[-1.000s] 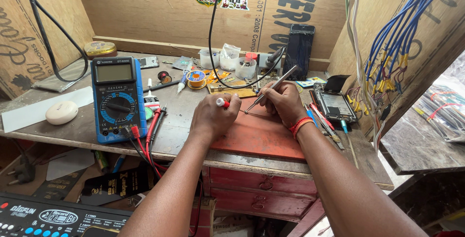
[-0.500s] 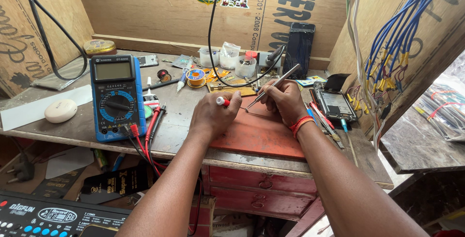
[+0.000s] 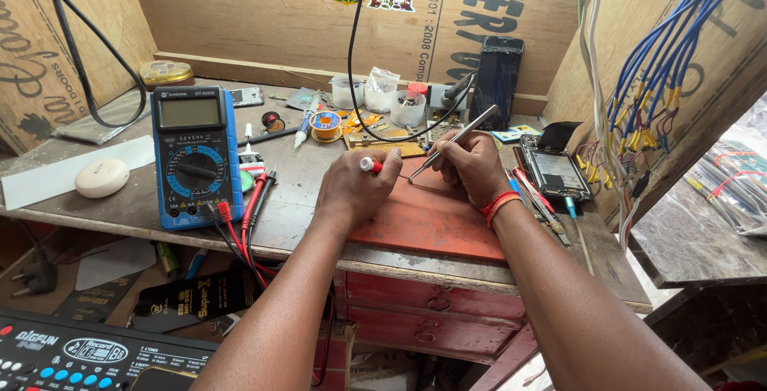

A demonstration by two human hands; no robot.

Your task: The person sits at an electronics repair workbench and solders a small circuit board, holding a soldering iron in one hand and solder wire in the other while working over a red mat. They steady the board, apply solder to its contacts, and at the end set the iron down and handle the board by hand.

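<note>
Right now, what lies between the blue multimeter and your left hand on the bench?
In the head view, the red and black probe leads lie between the blue multimeter and the left hand; the rest is bare bench top.

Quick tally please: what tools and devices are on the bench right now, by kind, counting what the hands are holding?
Multimeters: 1, blue
Phones: 2, one opened flat, one dark, leaning on the wall
Tweezers: 1, in the right hand, metal
Red-tipped tools: 1, in the left hand, tip showing
Solder spools: 1
Total: 6
</note>
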